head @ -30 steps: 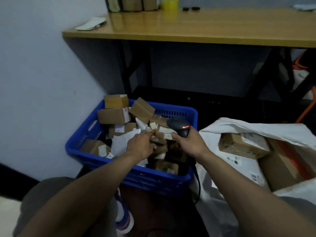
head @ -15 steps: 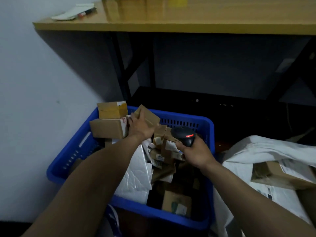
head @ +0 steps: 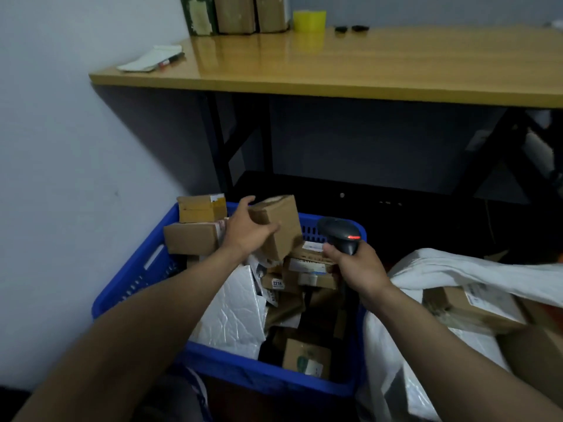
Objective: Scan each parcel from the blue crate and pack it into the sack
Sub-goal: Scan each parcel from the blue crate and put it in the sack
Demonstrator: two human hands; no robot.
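Observation:
A blue crate (head: 131,278) on the floor holds several cardboard parcels and a white padded mailer (head: 234,312). My left hand (head: 243,229) grips a small brown box (head: 278,225), lifted and tilted above the crate's far side. Just to its right, my right hand (head: 358,269) holds a black barcode scanner (head: 339,234) with a red light lit, its head pointing away from me. The white sack (head: 441,269) lies open at the right with a labelled cardboard parcel (head: 472,306) inside.
A wooden table (head: 365,65) stands over the crate, carrying a yellow tape roll (head: 309,21), papers with a pen (head: 152,57) and boxes at the back. Its black legs (head: 219,141) rise behind the crate. A white wall is at the left.
My left hand took hold of the small brown box at the crate's far side and raised it. The scanner hand stayed about where it was. The camera tilted up.

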